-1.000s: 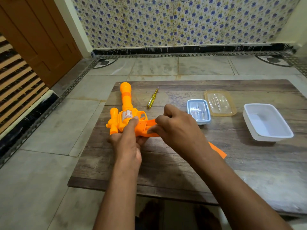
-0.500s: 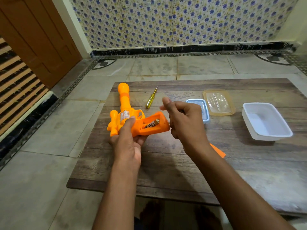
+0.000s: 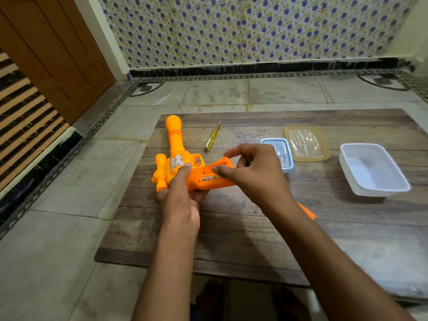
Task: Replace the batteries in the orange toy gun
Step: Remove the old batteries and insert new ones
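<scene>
The orange toy gun [image 3: 175,144] lies over the left part of the wooden table [image 3: 231,228], barrel pointing away from me. My left hand [image 3: 181,198] grips its body from below, thumb on the side. The handle points right, and its open compartment shows a battery [image 3: 206,178]. My right hand [image 3: 257,172] pinches the handle, index finger curled over its top edge and thumb at the compartment opening. An orange battery cover [image 3: 308,212] lies on the table, partly hidden behind my right forearm.
A yellow screwdriver [image 3: 212,137] lies behind the gun. To the right stand a small blue-rimmed box [image 3: 283,150], a clear yellowish lid [image 3: 305,142] and a white tub [image 3: 370,170]. The table sits low over a tiled floor.
My right hand lifted off the handle half a second ago, exposing the battery, and has come back onto the handle. The left hand and the gun have barely moved.
</scene>
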A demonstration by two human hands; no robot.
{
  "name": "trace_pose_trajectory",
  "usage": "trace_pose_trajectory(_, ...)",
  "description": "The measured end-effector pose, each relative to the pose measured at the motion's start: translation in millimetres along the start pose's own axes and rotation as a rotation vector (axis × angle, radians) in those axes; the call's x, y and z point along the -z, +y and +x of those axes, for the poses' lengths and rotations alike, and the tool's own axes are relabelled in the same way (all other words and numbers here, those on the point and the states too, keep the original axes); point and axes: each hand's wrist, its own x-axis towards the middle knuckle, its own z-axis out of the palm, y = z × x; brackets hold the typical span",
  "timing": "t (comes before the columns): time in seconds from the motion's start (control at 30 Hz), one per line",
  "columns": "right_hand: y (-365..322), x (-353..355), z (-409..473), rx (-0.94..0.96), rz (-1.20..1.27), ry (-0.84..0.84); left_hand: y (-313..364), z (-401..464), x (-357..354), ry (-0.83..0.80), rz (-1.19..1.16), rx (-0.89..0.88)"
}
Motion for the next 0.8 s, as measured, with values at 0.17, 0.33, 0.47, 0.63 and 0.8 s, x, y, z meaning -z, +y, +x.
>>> trace_pose_trajectory(0.17, -2, -4, -2, -0.065, -0.046, 0.026, 0, -2, -3, 0.008, -0.011, -0.022)
trace_pose_trajectory(0.33, -2, 5, 3, -0.532, 0.721, -0.012, 0, 0, -2, 0.013, -0.017, -0.004)
trace_pose_trajectory(0.47, 5, 13, 8, -0.747, 0.951, -0.138, -1, 1, -3, 0.007, -0.017, -0.011)
trace_pose_trajectory(0.63, 7, 18, 11, -0.722, 0.917, -0.301, 1, 5, 0, 0.008, -0.004, -0.032)
trace_pose_trajectory(0.8, 13, 21, 14, -0.707, 0.929, -0.240, 1, 6, 2, 0.002, 0.007, -0.061)
